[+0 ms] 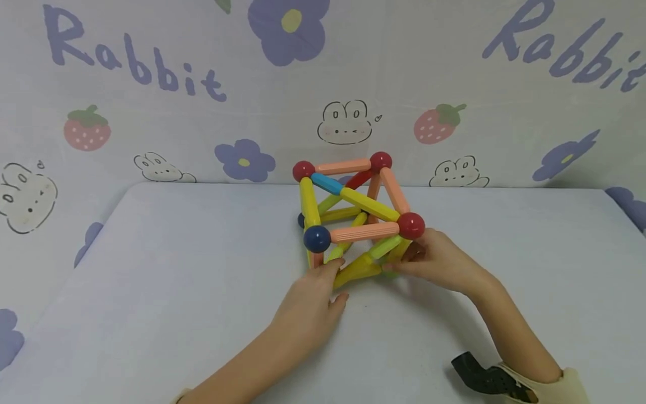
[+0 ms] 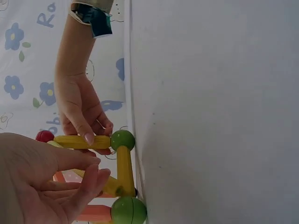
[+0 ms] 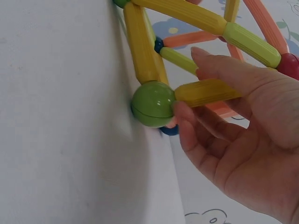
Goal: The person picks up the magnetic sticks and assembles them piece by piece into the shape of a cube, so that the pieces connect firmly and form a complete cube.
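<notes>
A box-shaped frame of magnetic sticks and balls stands on the table. Red balls (image 1: 411, 225) and a navy ball (image 1: 317, 239) mark its top corners, joined by salmon sticks (image 1: 364, 232). My left hand (image 1: 308, 306) is at the front left corner, its fingers and thumb around the lower part of a yellow diagonal stick (image 1: 358, 269). At the front right, my right hand (image 1: 444, 261) pinches an upright yellow stick (image 3: 205, 92) just above a green ball (image 3: 153, 104). Another green ball (image 2: 128, 211) lies below my left hand in the left wrist view.
The white table (image 1: 176, 292) spreads around the frame. Behind it hangs a printed cloth (image 1: 282, 112) with rabbits, flowers and strawberries. A black wrist device (image 1: 487, 379) sits at the right sleeve, close over the table.
</notes>
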`<state>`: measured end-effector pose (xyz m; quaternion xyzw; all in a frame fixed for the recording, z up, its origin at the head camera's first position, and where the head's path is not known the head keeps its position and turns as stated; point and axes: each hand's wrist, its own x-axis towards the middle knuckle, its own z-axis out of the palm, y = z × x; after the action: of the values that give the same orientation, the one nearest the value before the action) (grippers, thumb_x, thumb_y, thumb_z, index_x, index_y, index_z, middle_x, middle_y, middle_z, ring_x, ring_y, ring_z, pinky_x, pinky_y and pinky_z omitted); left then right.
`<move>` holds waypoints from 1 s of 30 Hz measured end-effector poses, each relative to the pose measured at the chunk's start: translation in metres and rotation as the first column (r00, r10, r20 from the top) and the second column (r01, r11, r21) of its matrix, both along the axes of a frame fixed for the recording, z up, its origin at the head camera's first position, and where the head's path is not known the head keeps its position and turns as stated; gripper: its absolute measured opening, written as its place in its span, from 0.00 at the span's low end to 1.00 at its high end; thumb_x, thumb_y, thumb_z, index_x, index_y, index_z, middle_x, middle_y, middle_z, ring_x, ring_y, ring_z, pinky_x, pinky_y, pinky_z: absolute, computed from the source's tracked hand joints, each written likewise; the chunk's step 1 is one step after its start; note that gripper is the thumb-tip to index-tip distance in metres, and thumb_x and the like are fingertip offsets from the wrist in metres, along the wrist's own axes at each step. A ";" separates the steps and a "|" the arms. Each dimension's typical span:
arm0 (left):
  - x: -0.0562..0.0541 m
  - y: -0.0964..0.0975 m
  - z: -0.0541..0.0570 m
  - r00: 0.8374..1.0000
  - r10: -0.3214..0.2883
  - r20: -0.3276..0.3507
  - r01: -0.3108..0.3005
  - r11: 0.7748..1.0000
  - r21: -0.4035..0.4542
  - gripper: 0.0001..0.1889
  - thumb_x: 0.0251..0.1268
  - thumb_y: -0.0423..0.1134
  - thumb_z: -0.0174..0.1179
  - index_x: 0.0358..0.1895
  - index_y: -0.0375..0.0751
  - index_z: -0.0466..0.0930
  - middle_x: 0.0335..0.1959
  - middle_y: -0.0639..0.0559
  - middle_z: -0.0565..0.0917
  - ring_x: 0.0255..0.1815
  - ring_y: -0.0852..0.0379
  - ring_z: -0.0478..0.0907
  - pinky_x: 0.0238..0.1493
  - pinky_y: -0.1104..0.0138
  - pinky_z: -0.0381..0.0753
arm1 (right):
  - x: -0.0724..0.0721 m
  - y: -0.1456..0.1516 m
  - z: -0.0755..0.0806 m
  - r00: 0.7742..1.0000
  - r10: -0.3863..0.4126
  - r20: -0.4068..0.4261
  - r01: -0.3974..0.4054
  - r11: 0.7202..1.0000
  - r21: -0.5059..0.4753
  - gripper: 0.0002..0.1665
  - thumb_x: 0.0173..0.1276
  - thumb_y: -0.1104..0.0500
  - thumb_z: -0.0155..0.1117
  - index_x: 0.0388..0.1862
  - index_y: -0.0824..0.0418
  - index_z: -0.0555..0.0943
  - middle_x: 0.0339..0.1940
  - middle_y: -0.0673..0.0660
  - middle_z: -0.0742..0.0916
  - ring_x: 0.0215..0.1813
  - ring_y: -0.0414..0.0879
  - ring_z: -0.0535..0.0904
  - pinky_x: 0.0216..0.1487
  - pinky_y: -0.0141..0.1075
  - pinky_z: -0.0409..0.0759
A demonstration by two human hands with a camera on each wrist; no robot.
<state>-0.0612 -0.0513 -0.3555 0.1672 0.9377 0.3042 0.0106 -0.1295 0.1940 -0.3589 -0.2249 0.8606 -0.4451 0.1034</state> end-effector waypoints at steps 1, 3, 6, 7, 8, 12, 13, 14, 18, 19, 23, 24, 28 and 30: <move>0.002 -0.004 -0.001 1.000 0.015 -0.023 -0.014 1.000 0.013 0.22 0.67 0.30 0.71 0.62 0.30 0.80 0.56 0.40 0.88 0.54 0.47 0.88 0.51 0.58 0.89 | 0.000 -0.001 -0.001 1.000 -0.004 0.004 0.004 1.000 -0.002 0.29 0.64 0.62 0.79 0.61 0.67 0.79 0.47 0.59 0.87 0.41 0.48 0.83 0.43 0.33 0.86; 0.005 -0.011 -0.003 0.997 0.061 -0.045 -0.059 0.998 0.039 0.16 0.64 0.30 0.73 0.53 0.32 0.84 0.47 0.43 0.89 0.45 0.52 0.87 0.44 0.63 0.88 | 0.001 -0.003 -0.001 1.000 -0.015 0.007 0.015 1.000 -0.006 0.31 0.63 0.61 0.80 0.62 0.66 0.78 0.46 0.58 0.85 0.40 0.49 0.80 0.41 0.34 0.84; 0.003 -0.019 -0.005 0.991 0.134 -0.021 -0.133 0.990 0.052 0.15 0.60 0.33 0.78 0.44 0.33 0.81 0.36 0.47 0.85 0.36 0.55 0.81 0.35 0.67 0.83 | 0.000 -0.007 -0.003 1.000 -0.025 0.010 0.025 0.999 -0.045 0.31 0.63 0.61 0.81 0.62 0.65 0.78 0.45 0.58 0.85 0.41 0.51 0.78 0.39 0.34 0.81; 0.001 -0.021 -0.007 0.988 0.156 0.009 -0.156 0.987 0.049 0.18 0.59 0.35 0.79 0.44 0.34 0.78 0.36 0.48 0.82 0.35 0.56 0.79 0.35 0.67 0.82 | 0.000 -0.007 -0.004 0.999 -0.029 0.016 0.030 0.998 -0.063 0.31 0.63 0.61 0.80 0.62 0.65 0.78 0.45 0.58 0.85 0.41 0.51 0.78 0.39 0.34 0.81; -0.003 -0.023 -0.008 0.985 0.167 0.042 -0.169 0.984 0.046 0.21 0.57 0.36 0.80 0.45 0.35 0.75 0.36 0.47 0.81 0.34 0.55 0.77 0.35 0.67 0.81 | 0.000 -0.008 -0.005 0.999 -0.030 0.026 0.032 0.996 -0.088 0.30 0.63 0.61 0.80 0.62 0.65 0.78 0.46 0.58 0.85 0.42 0.51 0.78 0.40 0.34 0.81; -0.018 -0.030 -0.021 0.984 0.127 0.121 -0.141 0.983 0.114 0.34 0.52 0.38 0.84 0.56 0.36 0.71 0.42 0.46 0.79 0.39 0.53 0.76 0.42 0.63 0.82 | 0.000 -0.012 -0.010 0.994 -0.033 0.103 0.051 0.983 -0.178 0.32 0.65 0.60 0.80 0.64 0.65 0.76 0.52 0.58 0.87 0.49 0.52 0.79 0.46 0.36 0.83; -0.021 -0.031 -0.024 0.987 0.107 0.120 -0.124 0.982 0.144 0.35 0.51 0.38 0.85 0.58 0.37 0.71 0.44 0.46 0.79 0.42 0.52 0.76 0.44 0.61 0.83 | 0.000 -0.012 -0.011 0.992 -0.040 0.120 0.062 0.980 -0.189 0.33 0.64 0.60 0.80 0.65 0.64 0.75 0.53 0.58 0.87 0.51 0.52 0.78 0.48 0.37 0.83; -0.024 -0.032 -0.027 0.990 0.085 0.114 -0.104 0.979 0.173 0.37 0.49 0.38 0.85 0.60 0.37 0.72 0.45 0.46 0.80 0.45 0.52 0.77 0.48 0.60 0.84 | 0.000 -0.013 -0.011 0.990 -0.043 0.136 0.071 0.976 -0.204 0.34 0.64 0.59 0.80 0.65 0.64 0.75 0.53 0.58 0.86 0.52 0.53 0.78 0.49 0.38 0.83; -0.028 -0.030 -0.035 0.996 0.043 0.075 -0.059 0.974 0.218 0.34 0.48 0.38 0.86 0.54 0.38 0.73 0.45 0.47 0.78 0.47 0.52 0.76 0.51 0.58 0.84 | -0.001 -0.018 -0.015 0.983 -0.067 0.172 0.109 0.963 -0.247 0.31 0.64 0.59 0.79 0.62 0.64 0.76 0.51 0.56 0.87 0.54 0.51 0.80 0.52 0.40 0.85; -0.028 -0.029 -0.037 0.997 0.048 0.063 -0.060 0.976 0.212 0.32 0.48 0.38 0.86 0.53 0.38 0.74 0.44 0.48 0.77 0.47 0.52 0.76 0.51 0.60 0.84 | -0.002 -0.019 -0.015 0.981 -0.069 0.180 0.115 0.960 -0.257 0.30 0.64 0.60 0.79 0.61 0.64 0.76 0.50 0.56 0.87 0.54 0.51 0.80 0.52 0.41 0.85; -0.027 -0.027 -0.038 0.997 0.073 0.035 -0.078 0.975 0.208 0.25 0.52 0.36 0.83 0.48 0.37 0.77 0.40 0.50 0.76 0.43 0.54 0.74 0.45 0.63 0.81 | -0.002 -0.022 -0.017 0.974 -0.086 0.210 0.146 0.947 -0.287 0.31 0.64 0.60 0.79 0.63 0.65 0.76 0.49 0.54 0.88 0.55 0.50 0.81 0.55 0.43 0.84; -0.027 -0.027 -0.038 0.997 0.078 0.026 -0.082 0.974 0.211 0.24 0.53 0.35 0.83 0.48 0.36 0.78 0.40 0.50 0.77 0.43 0.54 0.74 0.45 0.64 0.81 | -0.002 -0.022 -0.017 0.972 -0.093 0.214 0.154 0.946 -0.287 0.32 0.64 0.60 0.79 0.63 0.65 0.76 0.49 0.54 0.87 0.56 0.50 0.80 0.55 0.43 0.84; -0.026 -0.029 -0.038 0.996 0.089 -0.018 -0.083 0.968 0.237 0.18 0.55 0.31 0.80 0.41 0.39 0.78 0.35 0.52 0.75 0.39 0.55 0.73 0.39 0.67 0.78 | -0.001 -0.024 -0.017 0.970 -0.104 0.220 0.167 0.942 -0.290 0.35 0.64 0.59 0.79 0.67 0.65 0.74 0.53 0.58 0.87 0.58 0.51 0.79 0.57 0.44 0.83; -0.027 -0.031 -0.038 0.995 0.089 -0.038 -0.077 0.965 0.250 0.17 0.55 0.30 0.80 0.36 0.41 0.77 0.33 0.52 0.74 0.36 0.55 0.71 0.35 0.68 0.74 | -0.001 -0.024 -0.018 0.970 -0.106 0.220 0.169 0.942 -0.291 0.36 0.65 0.58 0.79 0.68 0.64 0.74 0.55 0.60 0.87 0.59 0.51 0.78 0.58 0.45 0.82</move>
<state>-0.0880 -0.0819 -0.3930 0.1350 0.8985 0.4152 -0.0460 -0.1305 0.1696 -0.3768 -0.1312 0.7795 -0.6002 0.1221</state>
